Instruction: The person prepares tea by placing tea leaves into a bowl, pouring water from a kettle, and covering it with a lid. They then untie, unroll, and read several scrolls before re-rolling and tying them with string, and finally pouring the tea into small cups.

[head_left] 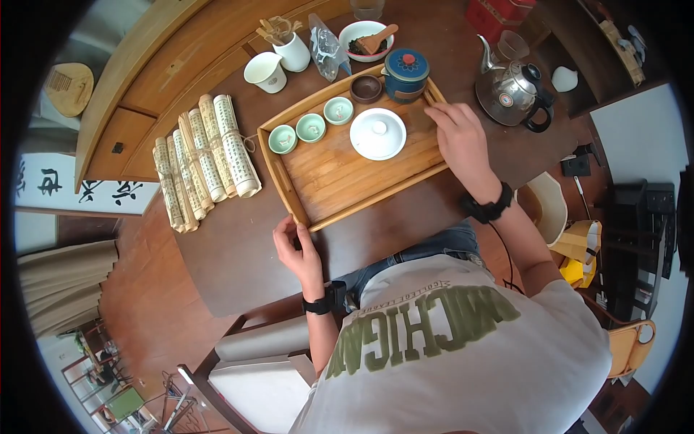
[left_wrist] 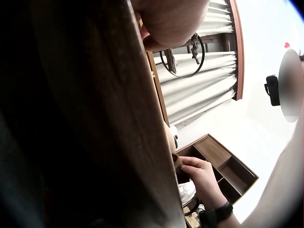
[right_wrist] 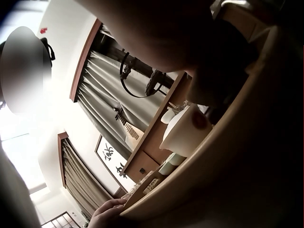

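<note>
A rectangular wooden tea tray [head_left: 336, 189] lies near the table's front edge. My left hand [head_left: 298, 253] holds its front left corner between thumb and fingers. At the tray's right end my right hand [head_left: 463, 141] grips the rim; in the left wrist view that right hand [left_wrist: 202, 178] pinches a brown edge. On the tray stand a white lidded gaiwan [head_left: 378, 135], three pale green cups [head_left: 311, 128], a small dark brown cup [head_left: 366, 88] and a blue teapot [head_left: 406, 76] with a red knob. The right wrist view shows the gaiwan [right_wrist: 183, 133] beyond the rim.
Bamboo-like scrolls [head_left: 210, 152], tied with cord, lie left of the tray. Behind it stand a white pitcher [head_left: 265, 72], a white tool holder [head_left: 293, 53], a clear bag [head_left: 329, 49] and a bowl of tea leaves [head_left: 354, 32]. A steel kettle [head_left: 506, 90] stands right.
</note>
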Tool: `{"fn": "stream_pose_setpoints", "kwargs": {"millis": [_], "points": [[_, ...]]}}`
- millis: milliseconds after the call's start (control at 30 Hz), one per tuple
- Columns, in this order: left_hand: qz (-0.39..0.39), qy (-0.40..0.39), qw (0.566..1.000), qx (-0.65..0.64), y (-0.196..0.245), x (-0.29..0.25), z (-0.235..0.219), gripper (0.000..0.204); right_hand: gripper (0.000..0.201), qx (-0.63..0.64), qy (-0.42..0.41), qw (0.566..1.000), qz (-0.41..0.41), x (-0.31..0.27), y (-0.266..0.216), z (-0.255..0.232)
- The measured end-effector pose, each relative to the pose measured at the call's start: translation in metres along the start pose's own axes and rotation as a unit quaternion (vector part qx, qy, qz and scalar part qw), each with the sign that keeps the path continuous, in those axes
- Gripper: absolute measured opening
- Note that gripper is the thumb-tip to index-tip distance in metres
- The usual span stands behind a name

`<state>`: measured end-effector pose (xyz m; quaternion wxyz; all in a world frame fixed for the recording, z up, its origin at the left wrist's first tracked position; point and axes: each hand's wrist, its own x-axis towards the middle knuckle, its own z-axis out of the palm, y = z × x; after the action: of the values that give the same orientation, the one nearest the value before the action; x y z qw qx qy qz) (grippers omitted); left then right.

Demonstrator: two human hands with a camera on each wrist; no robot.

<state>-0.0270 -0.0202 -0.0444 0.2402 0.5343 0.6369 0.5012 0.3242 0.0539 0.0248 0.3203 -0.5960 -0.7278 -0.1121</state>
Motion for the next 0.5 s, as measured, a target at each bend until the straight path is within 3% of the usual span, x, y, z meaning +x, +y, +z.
{"fn": "stream_pose_setpoints", "kwargs": {"millis": [167,267,500], "points": [[0.012,0.005,1.000,0.004,0.000,0.000,0.000,0.022,0.028,-0.161,-0.021,0.986,-0.031,0.008,0.012,0.036],[0.011,0.011,1.000,-0.002,0.003,-0.001,0.001,0.022,0.024,-0.191,-0.090,0.977,-0.034,0.003,0.009,0.044],[-0.006,0.003,1.000,-0.003,-0.001,-0.001,0.000,0.022,0.016,-0.213,-0.130,0.967,-0.047,-0.005,0.007,0.041]]}}
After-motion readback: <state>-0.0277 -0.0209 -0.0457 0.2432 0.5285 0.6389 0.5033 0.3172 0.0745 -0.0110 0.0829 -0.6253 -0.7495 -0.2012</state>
